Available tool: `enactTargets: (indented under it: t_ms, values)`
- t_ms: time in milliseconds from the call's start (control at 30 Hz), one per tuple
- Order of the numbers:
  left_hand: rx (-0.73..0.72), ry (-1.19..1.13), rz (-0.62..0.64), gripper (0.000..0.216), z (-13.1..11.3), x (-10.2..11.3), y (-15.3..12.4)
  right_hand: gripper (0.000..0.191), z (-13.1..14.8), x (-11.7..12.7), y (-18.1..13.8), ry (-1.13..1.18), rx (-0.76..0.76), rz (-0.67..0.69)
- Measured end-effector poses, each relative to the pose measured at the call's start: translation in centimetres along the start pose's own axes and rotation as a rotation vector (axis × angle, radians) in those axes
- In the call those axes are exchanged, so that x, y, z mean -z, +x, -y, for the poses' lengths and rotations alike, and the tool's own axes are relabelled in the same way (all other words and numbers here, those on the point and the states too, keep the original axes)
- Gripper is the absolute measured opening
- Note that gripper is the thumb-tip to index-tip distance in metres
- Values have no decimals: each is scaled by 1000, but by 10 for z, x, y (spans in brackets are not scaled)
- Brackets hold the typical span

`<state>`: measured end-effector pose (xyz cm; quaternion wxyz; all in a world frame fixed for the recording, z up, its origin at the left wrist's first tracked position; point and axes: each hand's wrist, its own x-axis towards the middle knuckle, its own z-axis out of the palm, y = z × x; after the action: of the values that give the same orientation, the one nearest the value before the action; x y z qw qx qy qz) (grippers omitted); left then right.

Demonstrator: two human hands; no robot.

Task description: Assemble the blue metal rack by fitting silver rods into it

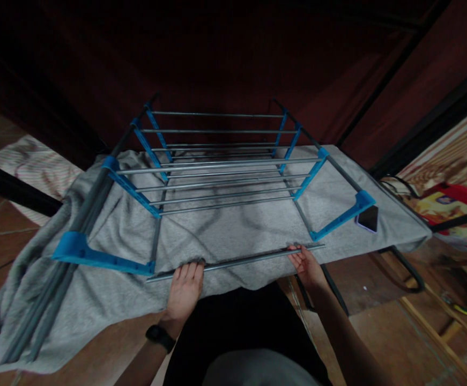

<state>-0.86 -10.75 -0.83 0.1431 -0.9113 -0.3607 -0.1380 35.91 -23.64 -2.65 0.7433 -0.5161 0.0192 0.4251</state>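
A thin grey metal rod (245, 261) lies across the near edge of the grey blanket. My left hand (187, 284) wraps over it near its left end, and my right hand (304, 264) grips it near its right end. Just beyond stands a rack of grey tubes with blue plastic brackets, several thin rods spanning its two sides. The nearest left bracket (104, 259) and the nearest right bracket (343, 215) have no rod between them. The held rod runs in front of both brackets, apart from them.
The grey blanket (233, 225) covers the surface under the rack. Loose grey tubes (50, 308) lie at the left. A phone (367, 219) rests beside the right bracket. A red and yellow package (454, 212) is at the far right, and a dark red wall (217, 59) stands behind.
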Motion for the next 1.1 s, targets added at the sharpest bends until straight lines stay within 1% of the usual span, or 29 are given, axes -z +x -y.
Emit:
enactTargets:
  t_ms: [233,467,700,867,1100]
  values:
    - [10,-31,-5,28,0,1,1,18,-1,1,0,7,10,19]
    - [24,-29,24,29,-2,2,0,18,-2,6,1,-7,15,38]
    - [40,-13,31,31,-4,-1,-3,17,0,7,2,-8,-7,33]
    - [50,-6,37,30,-5,3,-1,14,0,7,3,-10,-19,16]
    - [43,8,94,31,-8,9,2,12,0,9,4,-26,-13,30]
